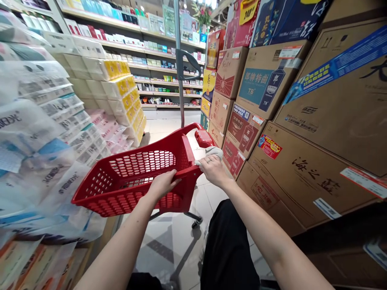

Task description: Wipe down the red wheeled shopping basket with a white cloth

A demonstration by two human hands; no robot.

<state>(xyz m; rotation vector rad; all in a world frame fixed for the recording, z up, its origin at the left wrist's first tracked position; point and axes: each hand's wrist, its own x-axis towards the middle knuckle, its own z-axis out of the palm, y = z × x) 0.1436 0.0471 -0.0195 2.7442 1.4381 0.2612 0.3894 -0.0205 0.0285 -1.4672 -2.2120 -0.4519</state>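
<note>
A red plastic shopping cart (142, 161) stands sideways before me, its basket unloaded as far as I can see into it. My left hand (163, 184) is closed over the near rim of the basket, with the thumb lying along the top. Under my right hand (213, 167) is a pale grey cloth (214, 152), bunched up and pressed against the cart at the end of its handle side. The fingers are curled over the cloth, and a ring shows on one of them. A red child-seat-like or handle piece (204, 137) sits just beyond.
Stacked cartons (308, 161) form a wall close on the right. Wrapped tissue packs (111, 88) and plastic-covered bundles (36, 133) crowd the left. A grey pole (178, 36) with a loop handle rises behind the cart. Shelves of boxed goods (127, 40) line the back. Tiled floor (169, 245) shows beneath.
</note>
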